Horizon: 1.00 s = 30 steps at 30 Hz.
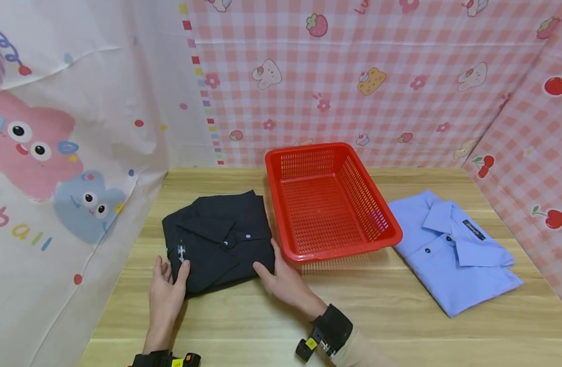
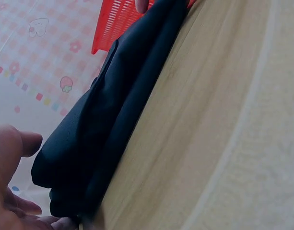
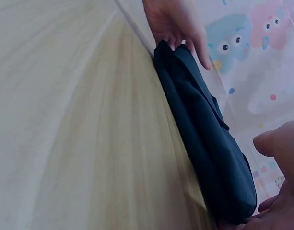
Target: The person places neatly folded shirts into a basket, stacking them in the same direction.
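A folded black shirt (image 1: 250,216) lies on the wooden table, collar and light buttons facing up. At its left edge is my left hand (image 1: 167,293), thumb over the top and fingers along the side. My right hand (image 1: 287,283) is at the opposite edge, its thumb over the near corner. Both wrist views show the thumbs standing off the black cloth, with fingers low against its sides. The right hand also comes close to a red plastic basket (image 1: 287,224). Farther right, a folded light-blue shirt (image 1: 438,275) lies with its collar up.
The basket holds nothing and stands between the two shirts, its right rim near the blue one. A pink checked cloth (image 1: 326,66) hangs behind the table (image 1: 244,334), and a white printed sheet (image 1: 102,102) borders its left side.
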Tool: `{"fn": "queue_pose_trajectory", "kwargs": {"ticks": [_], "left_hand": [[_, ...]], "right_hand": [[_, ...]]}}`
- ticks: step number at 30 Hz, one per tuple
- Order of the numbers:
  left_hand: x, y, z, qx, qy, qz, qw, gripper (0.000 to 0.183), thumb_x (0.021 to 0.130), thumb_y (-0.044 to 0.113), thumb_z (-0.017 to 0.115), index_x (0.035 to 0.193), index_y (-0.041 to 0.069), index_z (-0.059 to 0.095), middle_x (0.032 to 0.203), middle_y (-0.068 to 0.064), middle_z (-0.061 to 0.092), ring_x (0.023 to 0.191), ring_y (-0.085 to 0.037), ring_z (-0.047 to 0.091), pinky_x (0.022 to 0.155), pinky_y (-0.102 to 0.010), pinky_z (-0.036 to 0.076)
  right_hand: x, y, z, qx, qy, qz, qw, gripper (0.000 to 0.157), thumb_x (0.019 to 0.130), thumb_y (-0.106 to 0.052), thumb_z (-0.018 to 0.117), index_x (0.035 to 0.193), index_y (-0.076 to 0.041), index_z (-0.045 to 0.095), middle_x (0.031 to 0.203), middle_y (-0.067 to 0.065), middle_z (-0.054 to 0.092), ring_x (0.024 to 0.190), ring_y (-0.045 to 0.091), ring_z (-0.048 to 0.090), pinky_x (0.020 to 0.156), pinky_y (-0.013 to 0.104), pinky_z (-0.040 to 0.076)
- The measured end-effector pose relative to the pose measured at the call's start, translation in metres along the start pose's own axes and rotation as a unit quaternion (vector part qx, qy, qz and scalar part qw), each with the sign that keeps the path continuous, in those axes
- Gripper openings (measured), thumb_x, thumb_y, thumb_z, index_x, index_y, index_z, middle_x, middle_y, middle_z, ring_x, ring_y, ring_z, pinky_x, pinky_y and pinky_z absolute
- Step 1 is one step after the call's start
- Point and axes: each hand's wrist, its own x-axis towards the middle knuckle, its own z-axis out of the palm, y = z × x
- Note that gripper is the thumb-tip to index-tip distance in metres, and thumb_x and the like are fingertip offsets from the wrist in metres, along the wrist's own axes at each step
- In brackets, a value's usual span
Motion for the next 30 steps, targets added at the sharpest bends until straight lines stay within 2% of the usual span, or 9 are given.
{"fn": "queue_pose_trajectory", "kwargs": {"ticks": [5, 10, 13, 15, 18, 20, 22, 24, 30], "left_hand": [[0.000, 0.002, 0.000, 0.020, 0.000, -0.001, 0.9998, 0.099, 0.102, 0.049, 0.059, 0.164, 0.000, -0.002, 0.164, -0.035, 0.022, 0.150, -0.047, 0.030, 0.121, -0.055, 0.030], [0.001, 0.005, 0.001, 0.023, -0.009, -0.006, 0.9997, 0.102, 0.101, 0.053, 0.058, 0.164, -0.001, -0.001, 0.161, -0.034, 0.029, 0.148, -0.046, 0.035, 0.120, -0.058, 0.032], [0.003, 0.006, 0.001, 0.003, -0.009, -0.014, 0.9999, 0.100, 0.102, 0.053, 0.057, 0.164, -0.001, 0.000, 0.162, -0.033, 0.029, 0.148, -0.046, 0.035, 0.120, -0.059, 0.030], [0.004, 0.006, 0.001, -0.013, -0.003, -0.019, 0.9997, 0.098, 0.102, 0.052, 0.057, 0.164, 0.000, 0.001, 0.162, -0.032, 0.028, 0.148, -0.046, 0.034, 0.120, -0.059, 0.030], [0.008, 0.007, 0.001, -0.034, -0.001, -0.031, 0.9990, 0.097, 0.103, 0.051, 0.056, 0.164, -0.002, 0.004, 0.163, -0.033, 0.025, 0.149, -0.048, 0.032, 0.121, -0.059, 0.029], [0.010, 0.007, 0.000, -0.045, -0.006, -0.042, 0.9981, 0.097, 0.103, 0.053, 0.054, 0.164, -0.002, 0.004, 0.164, -0.033, 0.023, 0.149, -0.049, 0.029, 0.122, -0.058, 0.027], [0.013, 0.007, -0.001, -0.058, -0.014, -0.054, 0.9967, 0.097, 0.103, 0.054, 0.053, 0.163, -0.003, 0.003, 0.164, -0.034, 0.021, 0.150, -0.050, 0.027, 0.123, -0.058, 0.025], [0.015, 0.007, -0.002, -0.069, -0.022, -0.064, 0.9953, 0.097, 0.103, 0.055, 0.051, 0.163, -0.004, 0.003, 0.164, -0.035, 0.020, 0.151, -0.050, 0.025, 0.124, -0.057, 0.023], [0.017, 0.006, -0.003, -0.080, -0.025, -0.075, 0.9937, 0.097, 0.104, 0.055, 0.049, 0.162, -0.007, 0.002, 0.163, -0.037, 0.018, 0.152, -0.050, 0.023, 0.124, -0.057, 0.021]], "right_hand": [[0.005, -0.001, -0.001, 0.040, -0.010, 0.042, 0.998, 0.091, 0.099, -0.058, 0.058, 0.167, -0.020, 0.012, 0.168, 0.016, 0.027, 0.142, 0.043, 0.044, 0.118, 0.065, 0.030], [0.012, -0.002, 0.000, 0.097, -0.004, 0.070, 0.993, 0.092, 0.098, -0.058, 0.060, 0.167, -0.024, 0.010, 0.170, 0.016, 0.021, 0.145, 0.043, 0.039, 0.119, 0.067, 0.026], [0.016, -0.002, 0.001, 0.118, -0.005, 0.067, 0.991, 0.093, 0.098, -0.056, 0.061, 0.167, -0.024, 0.009, 0.171, 0.015, 0.018, 0.146, 0.040, 0.036, 0.121, 0.065, 0.023], [0.018, -0.002, 0.002, 0.131, -0.010, 0.063, 0.989, 0.092, 0.099, -0.055, 0.062, 0.167, -0.024, 0.009, 0.169, 0.015, 0.020, 0.133, 0.042, 0.049, 0.121, 0.062, 0.024], [0.021, -0.002, 0.002, 0.157, -0.009, 0.056, 0.986, 0.088, 0.099, -0.051, 0.062, 0.167, -0.022, 0.013, 0.167, 0.016, 0.022, 0.128, 0.040, 0.049, 0.120, 0.059, 0.025], [0.024, -0.002, 0.003, 0.189, -0.005, 0.049, 0.981, 0.084, 0.101, -0.045, 0.062, 0.165, -0.018, 0.017, 0.165, 0.018, 0.024, 0.132, 0.041, 0.046, 0.120, 0.059, 0.025], [0.027, -0.002, 0.003, 0.224, 0.001, 0.039, 0.974, 0.078, 0.101, -0.038, 0.062, 0.163, -0.013, 0.021, 0.166, 0.020, 0.024, 0.148, 0.037, 0.030, 0.122, 0.059, 0.023], [0.029, -0.003, 0.003, 0.256, 0.003, 0.036, 0.966, 0.074, 0.102, -0.033, 0.062, 0.161, -0.009, 0.024, 0.164, 0.022, 0.026, 0.152, 0.038, 0.024, 0.122, 0.060, 0.022], [0.029, -0.002, 0.003, 0.279, 0.005, 0.041, 0.959, 0.064, 0.103, -0.030, 0.061, 0.156, -0.008, 0.032, 0.156, 0.022, 0.036, 0.147, 0.039, 0.031, 0.116, 0.058, 0.031]]}}
